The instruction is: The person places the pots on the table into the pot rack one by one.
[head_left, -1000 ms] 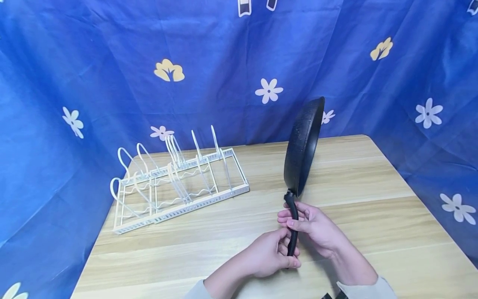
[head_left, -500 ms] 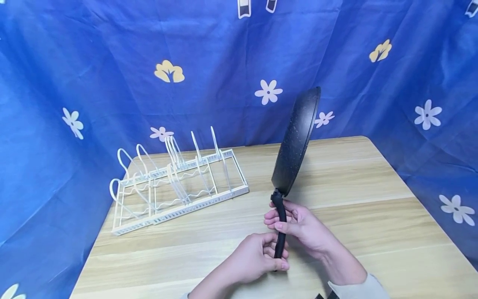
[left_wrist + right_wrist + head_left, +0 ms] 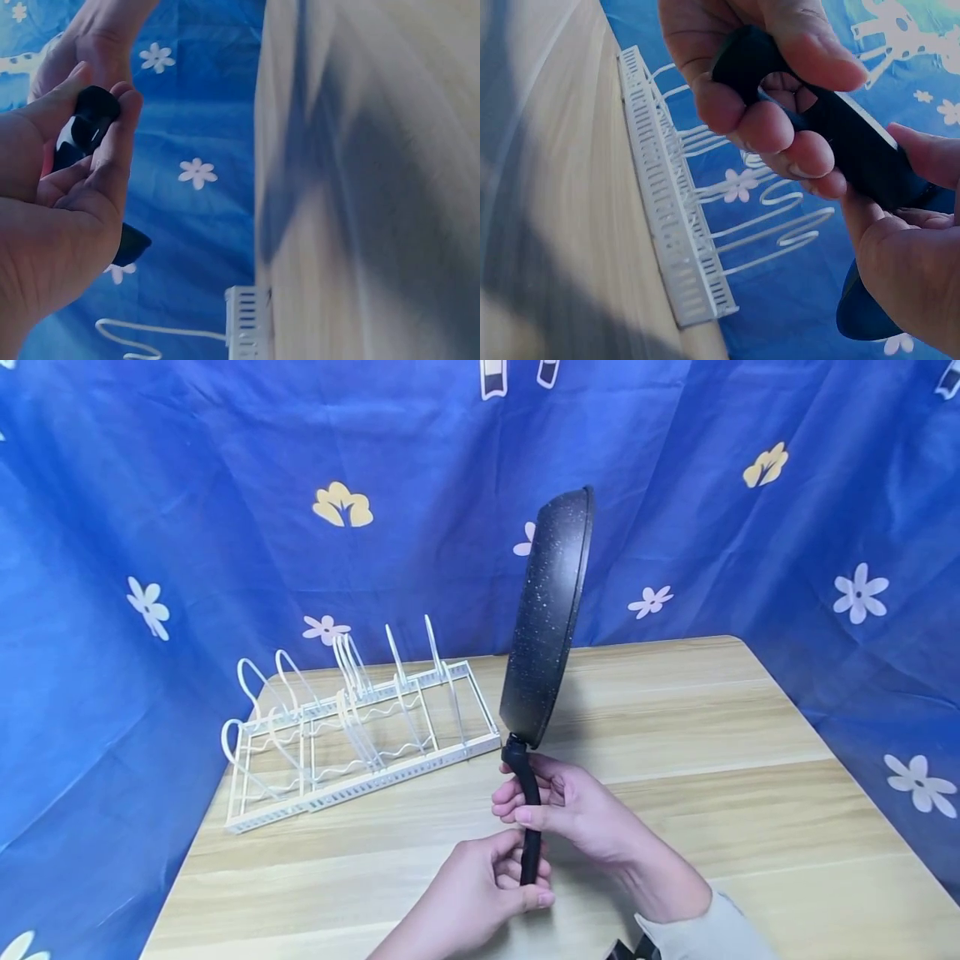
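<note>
A black speckled frying pan (image 3: 546, 610) stands on edge in the air above the table, handle down, leaning slightly right at its top. Its outer side faces left; the inside is hidden. My right hand (image 3: 585, 814) grips the upper handle just below the pan body. Lower down, my left hand (image 3: 487, 881) pinches the end of the handle (image 3: 877, 161) between thumb and fingers. In the left wrist view the handle's rounded end (image 3: 97, 109) pokes out between the left thumb and fingers. To the left lies a white wire rack (image 3: 364, 787), apart from the pan.
The rack has several upright loops and sits at the table's left. A wood-grain table (image 3: 720, 760) extends to the right of the hands. Blue flowered cloth (image 3: 420, 527) hangs behind and at both sides.
Both hands have carried the frying pan left and upward, closer to the rack. It has turned, so its inside no longer shows. The rack has stayed in place.
</note>
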The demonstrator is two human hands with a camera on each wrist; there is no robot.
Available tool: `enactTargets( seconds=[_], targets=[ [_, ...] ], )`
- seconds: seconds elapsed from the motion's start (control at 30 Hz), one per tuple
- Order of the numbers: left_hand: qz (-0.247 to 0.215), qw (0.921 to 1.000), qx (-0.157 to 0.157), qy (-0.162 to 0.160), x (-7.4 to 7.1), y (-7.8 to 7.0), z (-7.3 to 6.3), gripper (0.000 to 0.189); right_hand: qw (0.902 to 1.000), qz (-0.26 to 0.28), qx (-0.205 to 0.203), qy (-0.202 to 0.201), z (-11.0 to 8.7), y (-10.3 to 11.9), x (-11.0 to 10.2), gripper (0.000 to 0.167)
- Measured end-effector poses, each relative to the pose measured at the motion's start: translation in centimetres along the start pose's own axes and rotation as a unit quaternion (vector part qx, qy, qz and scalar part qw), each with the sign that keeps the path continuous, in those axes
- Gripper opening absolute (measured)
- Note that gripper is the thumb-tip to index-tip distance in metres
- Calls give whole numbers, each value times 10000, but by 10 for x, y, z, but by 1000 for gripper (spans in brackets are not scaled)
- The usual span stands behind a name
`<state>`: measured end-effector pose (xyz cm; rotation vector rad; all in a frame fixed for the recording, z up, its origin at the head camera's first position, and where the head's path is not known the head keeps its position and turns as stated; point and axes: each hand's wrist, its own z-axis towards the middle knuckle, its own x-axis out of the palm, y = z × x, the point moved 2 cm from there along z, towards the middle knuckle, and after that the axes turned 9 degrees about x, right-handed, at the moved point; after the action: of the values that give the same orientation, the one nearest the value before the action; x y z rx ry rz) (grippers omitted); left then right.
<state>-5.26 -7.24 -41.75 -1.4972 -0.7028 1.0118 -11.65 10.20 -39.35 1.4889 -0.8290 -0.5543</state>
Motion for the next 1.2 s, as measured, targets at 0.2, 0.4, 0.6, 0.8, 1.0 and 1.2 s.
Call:
enactTargets(
  seconds=[0.2, 0.4, 0.6, 0.8, 1.0, 1.2],
  targets=[
    [89, 9999, 31, -143, -14, -11, -11, 30, 9997, -24, -101, 229, 12, 11, 14, 55],
    [227, 9991, 85, -345, -24, -18, -22, 34, 9988, -70, -123, 467, 20, 22, 27, 53],
    [215, 9977, -55, -646, -30, -23, -29, 38, 9972, -350, -86, 659, 27, 36, 39, 54],
    [54, 9952, -184, -960, -35, -25, -37, 38, 9934, -514, -190, 1010, 37, 43, 50, 50],
    [66, 9909, -313, -1310, -37, -23, -43, 39, 9890, -424, -151, 1410, 51, 41, 55, 45],
    [41, 9865, -452, -1571, -36, -18, -44, 41, 9858, -225, -28, 1663, 60, 36, 54, 47]
  ],
)
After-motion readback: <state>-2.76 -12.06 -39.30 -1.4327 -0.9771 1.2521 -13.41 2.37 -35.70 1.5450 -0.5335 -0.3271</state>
